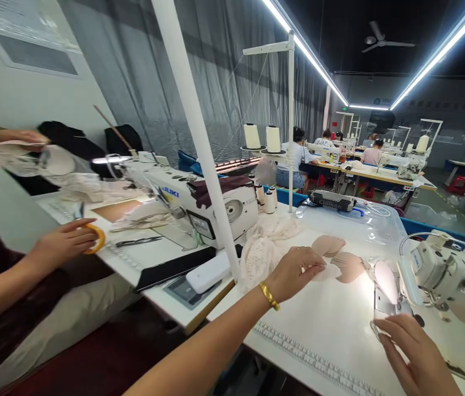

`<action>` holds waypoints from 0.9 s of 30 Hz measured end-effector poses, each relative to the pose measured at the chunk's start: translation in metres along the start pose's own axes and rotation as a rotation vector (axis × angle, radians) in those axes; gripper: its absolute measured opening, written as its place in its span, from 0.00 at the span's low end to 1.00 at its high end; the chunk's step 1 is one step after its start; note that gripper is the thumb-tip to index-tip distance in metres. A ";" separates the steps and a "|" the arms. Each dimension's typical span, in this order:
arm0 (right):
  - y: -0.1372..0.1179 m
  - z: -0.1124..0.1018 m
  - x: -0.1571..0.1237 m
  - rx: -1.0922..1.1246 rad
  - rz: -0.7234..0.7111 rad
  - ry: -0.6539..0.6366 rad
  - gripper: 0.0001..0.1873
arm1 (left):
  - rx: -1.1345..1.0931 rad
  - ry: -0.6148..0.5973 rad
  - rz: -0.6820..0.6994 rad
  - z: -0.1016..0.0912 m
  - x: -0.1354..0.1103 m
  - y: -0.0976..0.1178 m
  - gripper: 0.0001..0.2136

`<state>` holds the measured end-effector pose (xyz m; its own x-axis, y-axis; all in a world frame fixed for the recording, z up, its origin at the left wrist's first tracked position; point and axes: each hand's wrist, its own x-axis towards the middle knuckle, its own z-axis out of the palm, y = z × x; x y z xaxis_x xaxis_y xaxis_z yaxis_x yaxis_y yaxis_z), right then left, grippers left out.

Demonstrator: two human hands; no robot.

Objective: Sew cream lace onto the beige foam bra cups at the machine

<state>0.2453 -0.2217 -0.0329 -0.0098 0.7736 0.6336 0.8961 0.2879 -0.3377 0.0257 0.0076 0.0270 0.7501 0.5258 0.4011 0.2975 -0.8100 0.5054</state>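
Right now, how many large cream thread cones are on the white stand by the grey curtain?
2: left cream cone, right cream cone, side by side below its crossbar.

The one view looks from the wearer's head, above the near edge of a white sewing table [298, 324], facing forward and slightly down. Its wide frame centres close to the handwheel [233, 211] of the neighbouring JUKI sewing machine [175, 192]. Nearest the lens, the wearer's left hand [296, 272] reaches in from 7 o'clock to between 4 and 5; the right hand [414, 352], whose arm the lower edge cuts, lies at 4. A co-worker's hand [65, 240] is near at 9. A grey curtain [232, 55] backs 12, and distant sewing stations [397, 179] recede between 2 and 3.
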 end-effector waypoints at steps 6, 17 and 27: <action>-0.051 0.008 0.034 0.341 0.399 -0.028 0.14 | -0.587 -0.241 0.070 0.026 -0.015 0.048 0.12; -0.044 0.003 0.003 0.482 0.641 0.111 0.17 | -1.147 -0.156 -0.274 0.068 -0.032 0.052 0.24; -0.006 0.021 0.003 0.903 0.934 0.107 0.22 | -0.240 -0.124 -0.083 0.064 0.024 0.020 0.13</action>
<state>0.2309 -0.2091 -0.0439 0.5239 0.8499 -0.0557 -0.0686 -0.0230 -0.9974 0.0877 -0.0126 -0.0022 0.8001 0.5398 0.2617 0.2235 -0.6730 0.7050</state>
